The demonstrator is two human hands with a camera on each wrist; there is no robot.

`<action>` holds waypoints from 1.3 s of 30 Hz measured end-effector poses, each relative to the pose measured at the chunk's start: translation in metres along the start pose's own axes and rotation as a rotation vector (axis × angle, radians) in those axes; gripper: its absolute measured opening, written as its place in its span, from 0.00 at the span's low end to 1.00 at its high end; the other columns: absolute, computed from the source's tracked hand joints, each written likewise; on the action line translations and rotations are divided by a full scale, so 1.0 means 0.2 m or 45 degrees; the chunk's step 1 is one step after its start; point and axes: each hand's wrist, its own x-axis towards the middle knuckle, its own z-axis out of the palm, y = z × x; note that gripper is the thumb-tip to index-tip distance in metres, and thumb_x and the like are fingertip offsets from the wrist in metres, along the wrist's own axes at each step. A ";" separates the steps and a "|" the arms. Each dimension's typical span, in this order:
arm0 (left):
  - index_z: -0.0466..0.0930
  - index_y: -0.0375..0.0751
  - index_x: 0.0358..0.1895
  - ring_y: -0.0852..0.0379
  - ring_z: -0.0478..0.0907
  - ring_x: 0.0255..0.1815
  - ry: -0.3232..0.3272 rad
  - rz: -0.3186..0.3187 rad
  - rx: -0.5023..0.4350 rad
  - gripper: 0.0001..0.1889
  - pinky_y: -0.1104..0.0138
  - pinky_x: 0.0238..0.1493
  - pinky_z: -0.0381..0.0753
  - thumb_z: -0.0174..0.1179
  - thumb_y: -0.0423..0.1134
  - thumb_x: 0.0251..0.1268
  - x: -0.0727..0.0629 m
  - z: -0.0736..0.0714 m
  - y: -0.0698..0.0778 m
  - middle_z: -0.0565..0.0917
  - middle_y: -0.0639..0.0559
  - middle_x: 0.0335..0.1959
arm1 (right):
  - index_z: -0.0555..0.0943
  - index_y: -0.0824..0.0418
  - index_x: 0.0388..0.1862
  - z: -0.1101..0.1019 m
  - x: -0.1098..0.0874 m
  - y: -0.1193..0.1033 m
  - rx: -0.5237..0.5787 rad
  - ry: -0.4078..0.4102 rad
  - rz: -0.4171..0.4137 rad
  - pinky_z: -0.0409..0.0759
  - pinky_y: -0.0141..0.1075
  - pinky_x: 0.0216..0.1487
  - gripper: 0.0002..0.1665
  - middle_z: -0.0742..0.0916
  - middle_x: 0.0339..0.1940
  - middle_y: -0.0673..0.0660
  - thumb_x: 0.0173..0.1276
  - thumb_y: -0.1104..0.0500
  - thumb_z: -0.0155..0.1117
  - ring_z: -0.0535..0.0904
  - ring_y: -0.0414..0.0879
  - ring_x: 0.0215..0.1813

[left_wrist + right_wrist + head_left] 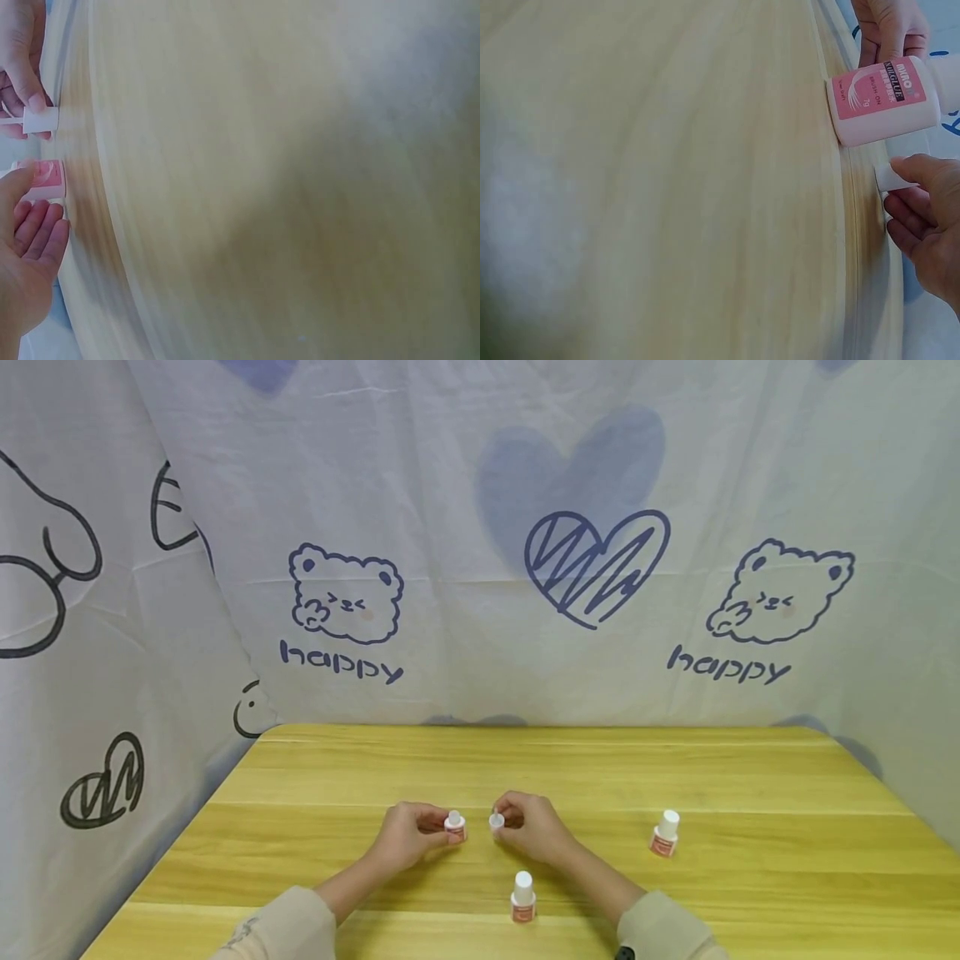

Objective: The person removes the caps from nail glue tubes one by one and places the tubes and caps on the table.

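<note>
My left hand (408, 835) holds a small nail glue bottle (455, 830) with a red label, standing upright on the table. Its cap is off and the pale neck shows. Just to the right, my right hand (531, 828) pinches the white brush cap (496, 822). That cap sits top-down, its thin brush stem (10, 120) pointing up, as the left wrist view shows. A narrow gap separates bottle and cap. Nearer to me stands a capped nail glue bottle (523, 900), whose pink label is readable in the right wrist view.
Another capped nail glue bottle (664, 835) stands to the right of my right hand. Everything is on a yellow wood-grain table (337, 768). A printed white cloth (450, 527) hangs behind the table and along its left side.
</note>
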 end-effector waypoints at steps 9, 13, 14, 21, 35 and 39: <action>0.81 0.26 0.42 0.49 0.84 0.37 0.104 -0.068 0.055 0.17 0.69 0.36 0.84 0.69 0.34 0.51 -0.03 -0.07 0.06 0.85 0.36 0.39 | 0.77 0.72 0.45 -0.07 -0.04 -0.03 -0.047 -0.043 -0.024 0.82 0.43 0.46 0.17 0.85 0.40 0.65 0.55 0.71 0.66 0.82 0.56 0.44; 0.80 0.26 0.44 0.47 0.84 0.40 0.171 -0.078 0.060 0.17 0.69 0.39 0.84 0.68 0.33 0.51 -0.03 -0.11 0.10 0.84 0.35 0.41 | 0.78 0.70 0.46 -0.15 -0.06 -0.06 -0.134 -0.029 -0.012 0.81 0.43 0.46 0.18 0.85 0.42 0.65 0.56 0.69 0.67 0.81 0.56 0.44; 0.80 0.27 0.44 0.47 0.84 0.40 0.185 -0.080 0.059 0.17 0.69 0.39 0.83 0.68 0.33 0.51 -0.03 -0.11 0.11 0.84 0.35 0.42 | 0.78 0.70 0.46 -0.16 -0.06 -0.06 -0.154 -0.026 -0.010 0.81 0.42 0.46 0.17 0.85 0.42 0.64 0.56 0.68 0.67 0.81 0.55 0.44; 0.82 0.31 0.44 0.48 0.83 0.42 0.240 -0.105 0.074 0.15 0.69 0.40 0.83 0.68 0.34 0.52 -0.07 -0.15 0.18 0.85 0.37 0.42 | 0.79 0.68 0.44 -0.23 -0.10 -0.11 -0.191 -0.016 -0.016 0.81 0.38 0.44 0.14 0.86 0.41 0.63 0.58 0.65 0.66 0.81 0.54 0.43; 0.82 0.30 0.42 0.49 0.84 0.41 0.212 -0.020 -0.096 0.14 0.70 0.42 0.83 0.68 0.33 0.52 -0.16 -0.10 0.26 0.85 0.36 0.41 | 0.81 0.67 0.42 -0.30 -0.21 -0.18 -0.101 0.067 -0.075 0.81 0.32 0.43 0.12 0.86 0.41 0.63 0.61 0.62 0.65 0.81 0.54 0.43; 0.81 0.28 0.42 0.47 0.84 0.40 0.139 0.057 -0.139 0.15 0.70 0.42 0.83 0.67 0.34 0.53 -0.18 -0.05 0.26 0.85 0.35 0.41 | 0.81 0.67 0.42 -0.31 -0.25 -0.21 -0.071 0.061 -0.061 0.81 0.32 0.45 0.13 0.86 0.42 0.63 0.62 0.59 0.64 0.81 0.51 0.43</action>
